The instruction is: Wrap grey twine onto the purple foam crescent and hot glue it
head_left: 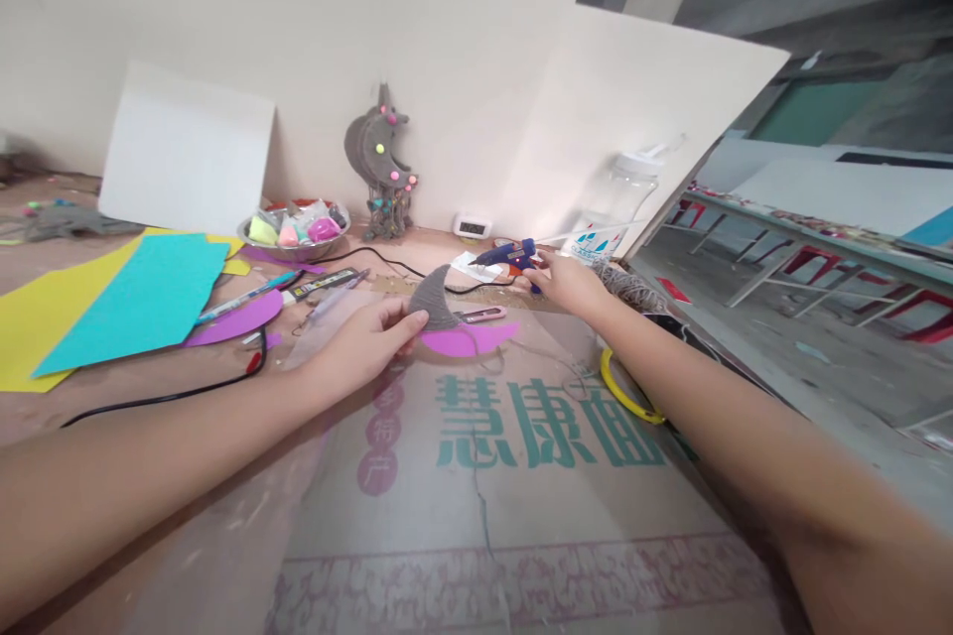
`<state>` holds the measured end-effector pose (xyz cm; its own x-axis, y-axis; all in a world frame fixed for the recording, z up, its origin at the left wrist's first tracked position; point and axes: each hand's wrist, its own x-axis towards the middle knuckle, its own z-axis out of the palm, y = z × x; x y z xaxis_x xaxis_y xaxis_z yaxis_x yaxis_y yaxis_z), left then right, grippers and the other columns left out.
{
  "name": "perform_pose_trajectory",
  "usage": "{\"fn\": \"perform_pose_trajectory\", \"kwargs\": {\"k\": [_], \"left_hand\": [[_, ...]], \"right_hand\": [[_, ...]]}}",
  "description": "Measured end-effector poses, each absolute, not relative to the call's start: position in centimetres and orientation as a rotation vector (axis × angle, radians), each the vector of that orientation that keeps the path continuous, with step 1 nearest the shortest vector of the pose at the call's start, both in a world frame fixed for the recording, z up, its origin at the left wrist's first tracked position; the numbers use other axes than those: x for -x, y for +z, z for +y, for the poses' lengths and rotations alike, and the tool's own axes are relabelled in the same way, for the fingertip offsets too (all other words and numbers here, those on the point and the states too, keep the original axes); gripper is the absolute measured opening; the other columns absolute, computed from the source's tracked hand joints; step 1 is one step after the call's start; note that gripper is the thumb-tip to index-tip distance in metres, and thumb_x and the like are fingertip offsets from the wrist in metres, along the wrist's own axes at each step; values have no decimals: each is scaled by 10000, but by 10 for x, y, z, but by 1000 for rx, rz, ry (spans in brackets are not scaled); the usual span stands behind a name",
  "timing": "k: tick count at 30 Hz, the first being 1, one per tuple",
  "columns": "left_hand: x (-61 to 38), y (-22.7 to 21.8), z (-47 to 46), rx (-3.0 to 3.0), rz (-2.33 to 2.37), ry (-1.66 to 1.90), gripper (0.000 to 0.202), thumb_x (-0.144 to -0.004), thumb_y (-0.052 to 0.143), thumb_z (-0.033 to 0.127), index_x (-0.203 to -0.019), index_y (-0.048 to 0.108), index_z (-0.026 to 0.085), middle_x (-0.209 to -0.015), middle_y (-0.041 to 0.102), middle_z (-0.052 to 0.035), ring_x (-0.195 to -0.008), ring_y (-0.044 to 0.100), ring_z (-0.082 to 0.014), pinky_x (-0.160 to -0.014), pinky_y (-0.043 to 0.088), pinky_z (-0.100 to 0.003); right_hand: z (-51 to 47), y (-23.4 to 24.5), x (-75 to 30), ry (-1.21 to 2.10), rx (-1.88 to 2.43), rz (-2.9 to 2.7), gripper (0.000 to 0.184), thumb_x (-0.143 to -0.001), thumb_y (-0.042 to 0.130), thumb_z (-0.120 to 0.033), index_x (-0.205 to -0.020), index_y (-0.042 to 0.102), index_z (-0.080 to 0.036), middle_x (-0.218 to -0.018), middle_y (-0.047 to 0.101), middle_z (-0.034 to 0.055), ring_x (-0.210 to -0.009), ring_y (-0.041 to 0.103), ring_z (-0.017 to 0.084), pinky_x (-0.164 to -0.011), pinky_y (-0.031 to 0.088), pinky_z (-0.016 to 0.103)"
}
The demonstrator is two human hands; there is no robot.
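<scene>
My left hand (368, 342) pinches a grey crescent-shaped piece (433, 302) covered in wound yarn, holding it just above the cardboard sheet (521, 476). A purple crescent cutout (469, 339) lies flat right below it. My right hand (570, 283) reaches forward to a blue hot glue gun (510, 256) resting on a white pad, its fingers curled at the handle. A pink utility knife (482, 315) lies between the two hands.
Teal (141, 303) and yellow (37, 317) paper sheets lie at left with pens and a black cable (186, 392). A metal bowl of coloured clay (294, 230) and a finished grey moon ornament (379, 159) stand by the wall. A plastic jar (617, 203) and yellow ring (625, 392) sit at right.
</scene>
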<state>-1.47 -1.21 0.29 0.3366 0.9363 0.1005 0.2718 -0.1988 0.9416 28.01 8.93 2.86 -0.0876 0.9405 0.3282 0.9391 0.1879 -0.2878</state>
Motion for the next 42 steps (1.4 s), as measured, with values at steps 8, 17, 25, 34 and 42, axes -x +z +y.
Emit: {"fn": "perform_pose_trajectory", "kwargs": {"k": [8,17,25,34,42], "left_hand": [[16,-4,-7,-1586,1098,1014,343,-860,485,467,-661,460,188,-596,481,38,-522,445,-98,-494,337,-217],[15,4,-9,-1666,1145,1018,321,-867,497,405,-640,490,178,-592,512,26,-553,468,-106,-541,378,-226],[13,9,-17,-1675,1088,894,312,-896,446,383,-660,432,181,-566,420,55,-473,360,-77,-446,285,-205],[16,4,-13,-1730,1041,860,312,-906,442,384,-679,439,169,-611,439,48,-530,386,-74,-496,316,-202],[17,5,-13,-1697,991,769,311,-903,462,387,-679,439,173,-542,409,71,-440,367,-56,-436,286,-195]], "right_hand": [[-2,42,-245,310,1505,-2004,318,-817,513,-504,-735,519,-196,-686,580,-4,-641,534,143,-613,414,265],[-42,16,-205,1466,1188,-1731,319,-764,625,-398,-855,364,-240,-661,562,-73,-481,513,87,-447,430,216],[-40,40,-218,206,1222,-2230,205,-854,575,-275,-1031,665,-222,-811,676,18,-701,582,141,-650,436,270],[-4,15,-246,78,1290,-2140,170,-858,567,-284,-835,692,-172,-752,687,31,-639,565,140,-608,408,263],[-1,5,-243,275,1295,-1985,210,-858,552,-336,-815,660,-161,-735,653,28,-649,542,137,-612,413,263]]}}
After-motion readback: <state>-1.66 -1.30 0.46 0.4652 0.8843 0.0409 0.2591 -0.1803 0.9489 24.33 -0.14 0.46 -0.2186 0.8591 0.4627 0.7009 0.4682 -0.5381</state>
